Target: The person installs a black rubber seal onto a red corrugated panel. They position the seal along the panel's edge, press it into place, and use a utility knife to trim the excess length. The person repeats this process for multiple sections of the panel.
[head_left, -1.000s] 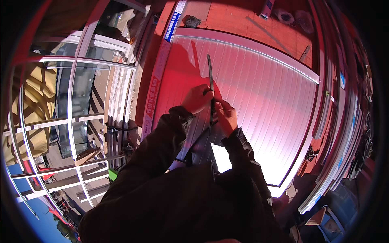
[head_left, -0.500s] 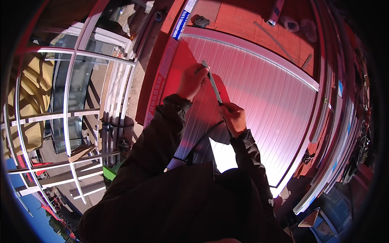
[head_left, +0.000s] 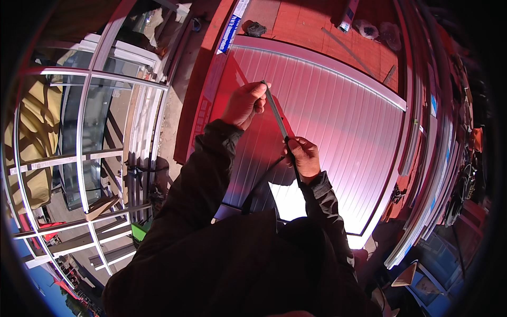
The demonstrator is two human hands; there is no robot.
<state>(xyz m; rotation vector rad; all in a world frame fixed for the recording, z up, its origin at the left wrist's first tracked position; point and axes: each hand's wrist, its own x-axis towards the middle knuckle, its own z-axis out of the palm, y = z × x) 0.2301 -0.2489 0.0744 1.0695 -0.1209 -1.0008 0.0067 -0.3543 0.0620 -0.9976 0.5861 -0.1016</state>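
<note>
A thin dark strip (head_left: 275,112), which looks like a rubber seal, stretches straight between my two hands above a white grooved panel. My left hand (head_left: 245,104) pinches its far end between thumb and fingertips, the other fingers curled in. Lower down and to the right, my right hand (head_left: 304,157) is closed on the same strip, and more of its dark length hangs below the fingers toward my sleeve. Beneath both hands lies the framed panel (head_left: 338,124), lit red and partly in shadow, its near left part hidden by my arms and body.
A reddish board surface (head_left: 309,26) carries a crumpled black bag (head_left: 254,28) and clear plastic bags (head_left: 366,29) beyond the panel. White metal window frames (head_left: 84,127) stand at left. Long profiles (head_left: 422,222) are stacked at right, and a green object (head_left: 139,231) sits near my left arm.
My left hand has turned slightly and shifted left, still pinching the strip's end. The right hand's fingers have shifted a little on the strip. The whole view has moved slightly.
</note>
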